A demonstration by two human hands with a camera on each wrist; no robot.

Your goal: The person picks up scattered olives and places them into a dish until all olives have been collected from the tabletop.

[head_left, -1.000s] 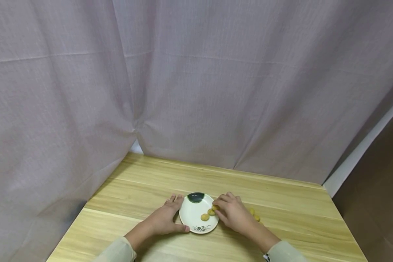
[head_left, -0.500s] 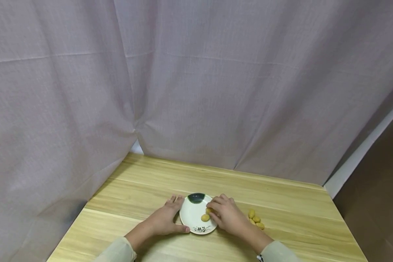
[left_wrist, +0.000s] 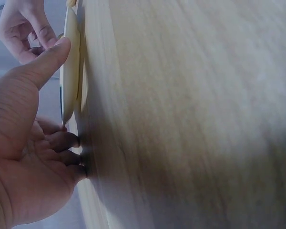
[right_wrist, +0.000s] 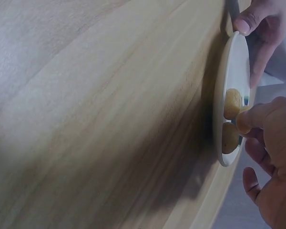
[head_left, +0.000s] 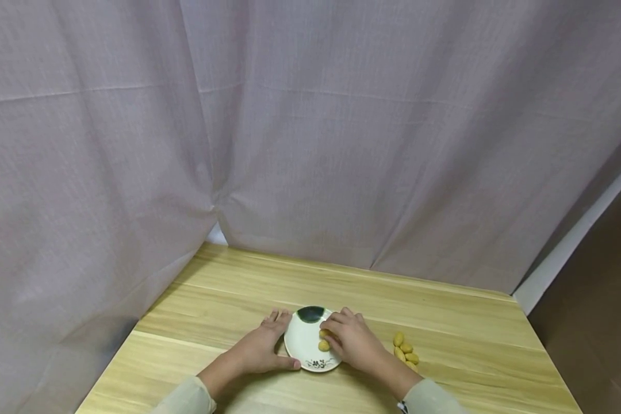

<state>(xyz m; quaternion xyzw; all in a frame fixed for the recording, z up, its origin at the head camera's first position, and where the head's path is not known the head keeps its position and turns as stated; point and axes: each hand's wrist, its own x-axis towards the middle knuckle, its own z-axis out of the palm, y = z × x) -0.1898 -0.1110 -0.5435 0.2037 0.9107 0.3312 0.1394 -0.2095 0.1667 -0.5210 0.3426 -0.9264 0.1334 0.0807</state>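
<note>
A small round plate (head_left: 305, 346), white with a dark green patch and a flower motif, sits on the table. My left hand (head_left: 261, 348) holds its left side, thumb (left_wrist: 62, 47) on the near rim and fingers around the far edge. Over the plate's right half, my right hand (head_left: 356, 344) pinches a small yellow oval fruit (right_wrist: 242, 120), resembling a kumquat, between thumb and fingertips. Two similar fruits lie on the plate in the right wrist view, one upper (right_wrist: 232, 102) and one lower (right_wrist: 230, 138). The right fingers partly cover them in the head view.
Several more yellow oval fruits (head_left: 399, 353) lie clustered on the wooden table (head_left: 476, 345), right of the right forearm. A grey-mauve curtain (head_left: 310, 144) hangs behind the table and along its left side. A brown surface (head_left: 595, 322) stands at the right.
My right hand has moved left, farther over the plate, with its fingers at the fruits. The cluster on the table shows more as the forearm shifts. My left hand stays at the plate.
</note>
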